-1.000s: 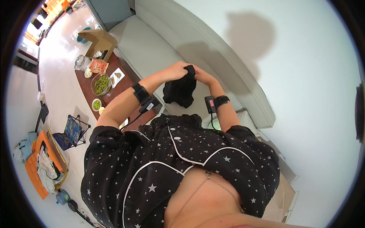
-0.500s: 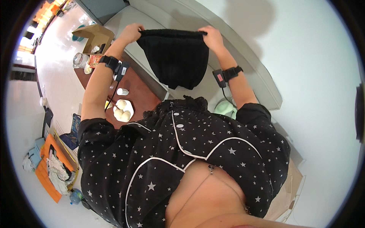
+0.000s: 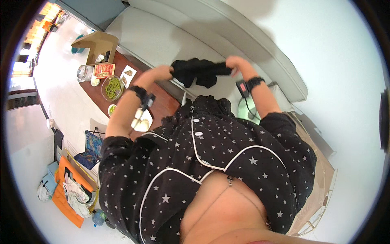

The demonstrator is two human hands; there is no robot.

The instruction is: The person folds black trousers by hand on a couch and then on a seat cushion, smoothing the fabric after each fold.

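Observation:
A black cloth garment (image 3: 197,71) is stretched sideways between my two hands, over the light grey sofa seat. It has a straight band-like edge along the top, and its lower part hangs in two bunched lobes. My left hand (image 3: 163,72) is closed on the left end of the band. At the other end, my right hand (image 3: 237,64) grips the band, fingers bent around it. Motion blurs the cloth and hands somewhat, so the exact kind of garment is hard to make out.
The grey sofa (image 3: 154,30) runs along the white wall. Left of it, a brown table (image 3: 95,90) bears a bowl of green pods (image 3: 112,88), a plate of pale buns (image 3: 143,122), a glass jar (image 3: 84,72) and an open cardboard box (image 3: 97,42). A patterned folding chair (image 3: 92,148) stands farther left.
Both hands have come down and nearer my body, still holding the garment. Its hanging panel, broad and flat before, is now bunched and shorter. More of the table shows.

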